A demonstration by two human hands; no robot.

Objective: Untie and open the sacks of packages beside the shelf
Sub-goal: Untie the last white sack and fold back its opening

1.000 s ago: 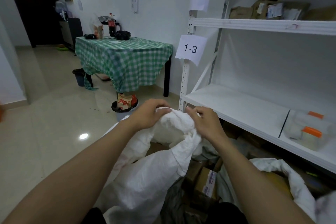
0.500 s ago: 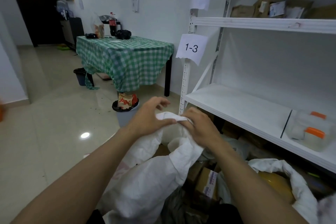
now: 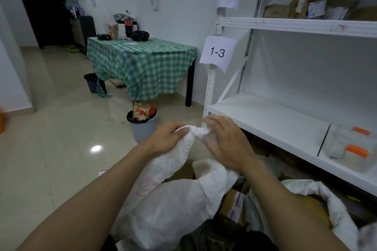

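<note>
The left hand (image 3: 167, 138) is clenched around the bunched neck of a white woven sack (image 3: 169, 206), its fingers curled over the gathered cloth at the top. The right hand (image 3: 226, 144) lies over the same neck from the other side, touching the cloth; it is blurred, its fingers look spread, and I cannot tell whether it grips anything. The sack stands on the floor just beside the white metal shelf (image 3: 265, 116), its body sagging down and toward the camera between the two forearms, with faint pink print on its near-left side. Right of it, low in the view, a second white sack (image 3: 318, 189) lies open at the mouth with a yellowish package (image 3: 314, 210) showing inside. Between the two sacks sits a brown cardboard box with a printed label (image 3: 232, 204). A paper sign reading "1-3" (image 3: 217, 52) hangs on the shelf's front post. On the lower shelf board, at the right, rest clear plastic containers with orange lids (image 3: 350, 149); brown cardboard parcels (image 3: 302, 6) sit on the board above. Behind the hands a grey bin with a black liner (image 3: 142, 128) stands on the tiled floor, near a worktop covered by a green checked cloth (image 3: 142, 63).
</note>
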